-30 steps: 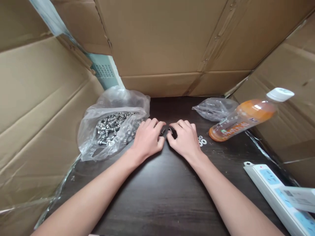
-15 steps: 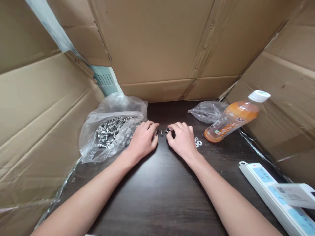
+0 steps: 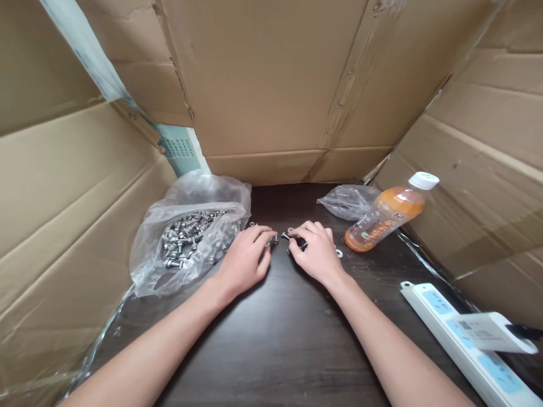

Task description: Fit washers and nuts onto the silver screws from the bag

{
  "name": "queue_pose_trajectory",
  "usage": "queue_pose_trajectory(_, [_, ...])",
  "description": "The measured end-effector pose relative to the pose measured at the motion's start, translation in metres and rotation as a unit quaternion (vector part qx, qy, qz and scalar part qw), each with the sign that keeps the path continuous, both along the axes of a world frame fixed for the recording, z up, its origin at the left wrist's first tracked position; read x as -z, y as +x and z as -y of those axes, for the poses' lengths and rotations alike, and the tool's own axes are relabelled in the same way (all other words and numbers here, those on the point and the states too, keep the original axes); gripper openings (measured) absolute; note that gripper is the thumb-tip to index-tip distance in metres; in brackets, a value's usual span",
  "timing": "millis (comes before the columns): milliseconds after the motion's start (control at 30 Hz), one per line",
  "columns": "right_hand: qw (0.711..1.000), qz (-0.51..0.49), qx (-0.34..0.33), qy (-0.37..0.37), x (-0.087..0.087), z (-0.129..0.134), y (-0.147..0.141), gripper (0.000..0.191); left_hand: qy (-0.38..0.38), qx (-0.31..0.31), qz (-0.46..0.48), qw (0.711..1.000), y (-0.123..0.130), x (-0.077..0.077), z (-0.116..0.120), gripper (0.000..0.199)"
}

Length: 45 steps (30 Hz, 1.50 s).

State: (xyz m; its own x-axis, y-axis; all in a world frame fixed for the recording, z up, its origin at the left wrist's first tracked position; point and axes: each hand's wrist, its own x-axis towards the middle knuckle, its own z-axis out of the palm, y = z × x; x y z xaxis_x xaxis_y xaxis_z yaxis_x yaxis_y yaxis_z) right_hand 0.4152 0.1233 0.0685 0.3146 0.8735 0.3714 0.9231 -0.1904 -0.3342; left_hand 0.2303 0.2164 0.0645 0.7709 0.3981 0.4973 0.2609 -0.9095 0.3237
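My left hand (image 3: 246, 255) rests low over the dark table beside the bag. Its fingers are curled together, with a pale washer (image 3: 267, 244) partly visible by the thumb; what they grip is mostly hidden. A small bolt (image 3: 276, 239) is right at its index fingertip. Opposite it, my right hand (image 3: 314, 251) pinches another bolt (image 3: 285, 236) between thumb and index finger, the head pointing left. More dark hardware shows under its curled fingers. Flat washers (image 3: 338, 253) lie by the right hand's outer side, and one washer (image 3: 291, 230) lies beyond its fingertips.
A clear plastic bag (image 3: 144, 249) full of bolts (image 3: 186, 234) stands open on the left. At the right are another clear bag (image 3: 345, 200), a tilted-looking orange drink bottle (image 3: 384, 217) and a white power strip (image 3: 441, 322) with a plugged-in adapter. Cardboard walls (image 3: 271, 79) enclose the table.
The view has tilted and shifted slightly. My left fingertips have come closer to the small bolt between the hands. The bolt at my right fingertips now shows more clearly.
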Motion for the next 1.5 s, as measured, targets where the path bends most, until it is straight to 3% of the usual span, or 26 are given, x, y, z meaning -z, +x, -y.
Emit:
queue_pose_trajectory(167, [0.998, 0.026, 0.048, 0.023, 0.000, -0.001, 0.003, 0.023, 0.006, 0.046, -0.016, 0.999, 0.005, -0.002, 0.006, 0.025])
queue_pose_trajectory(533, [0.999, -0.010, -0.037, 0.016, 0.002, -0.004, -0.006, 0.020, 0.015, 0.011, -0.054, 0.998, 0.007, -0.002, 0.007, 0.021])
queue_pose_trajectory(733, [0.999, -0.015, 0.040, -0.002, 0.003, -0.007, 0.001, 0.024, 0.032, -0.004, -0.053, 0.998, 0.007, -0.002, 0.006, 0.024])
queue_pose_trajectory(867, [0.998, -0.021, 0.049, -0.015, 0.002, -0.007, 0.004, 0.026, 0.054, -0.047, -0.055, 0.996, 0.016, -0.003, 0.003, 0.028])
queue_pose_trajectory(967, [0.998, -0.030, 0.061, 0.013, -0.003, -0.002, 0.010, 0.026, 0.067, -0.079, -0.077, 0.992, 0.027, -0.005, -0.001, 0.032])
queue_pose_trajectory(1100, [0.991, -0.077, 0.061, 0.092, -0.010, 0.009, 0.023, 0.026, 0.067, -0.083, -0.120, 0.987, 0.039, -0.011, -0.003, 0.019])
queue_pose_trajectory(1200, [0.988, -0.092, 0.068, 0.106, -0.011, 0.014, 0.030, 0.023, 0.069, -0.082, -0.126, 0.986, 0.039, -0.018, 0.001, 0.015])
queue_pose_trajectory(1333, [0.991, -0.088, 0.041, 0.087, -0.008, 0.015, 0.033, 0.022, 0.037, -0.047, -0.089, 0.994, 0.025, -0.024, 0.013, 0.013])
queue_pose_trajectory(1500, [0.998, -0.037, 0.016, 0.040, -0.002, 0.007, 0.017, 0.022, -0.073, -0.018, -0.045, 0.996, 0.003, -0.018, 0.013, 0.006])
